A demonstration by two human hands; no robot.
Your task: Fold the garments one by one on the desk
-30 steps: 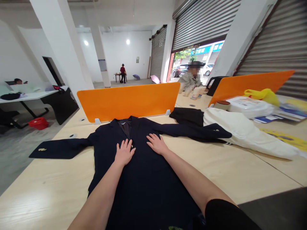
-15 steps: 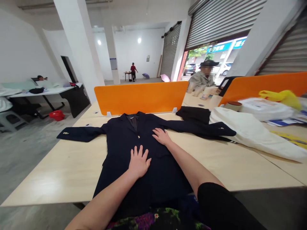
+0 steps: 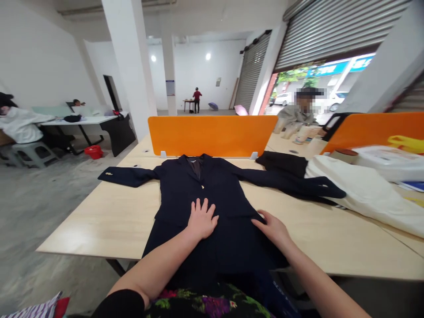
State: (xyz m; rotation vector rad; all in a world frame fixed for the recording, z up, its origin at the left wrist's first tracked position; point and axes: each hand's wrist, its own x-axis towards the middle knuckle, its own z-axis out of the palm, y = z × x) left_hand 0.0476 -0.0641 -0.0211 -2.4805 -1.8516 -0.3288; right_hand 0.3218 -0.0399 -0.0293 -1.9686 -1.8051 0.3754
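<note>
A dark navy blazer (image 3: 228, 194) lies front up on the light wooden table (image 3: 126, 221), both sleeves stretched out sideways. A gold button closes its front, and buttons show on the cuffs. My left hand (image 3: 202, 221) rests flat on the middle of the blazer below that button, fingers spread. At the blazer's right side edge is my right hand (image 3: 273, 227), thumb and fingers apart, touching the cloth near the waist. The lower hem hangs by the near table edge, partly hidden by my left forearm.
An orange divider (image 3: 212, 137) stands behind the collar. Black cloth (image 3: 285, 163) and a white garment (image 3: 357, 187) lie on the right, under the right sleeve's end. Beyond them are a white package (image 3: 384, 161) and a yellow bag (image 3: 407, 143). A person (image 3: 298, 110) sits across the table.
My right hand has moved from the blazer's upper chest down and outward to its right side edge. My left hand stays flat on the front. The view has turned left.
</note>
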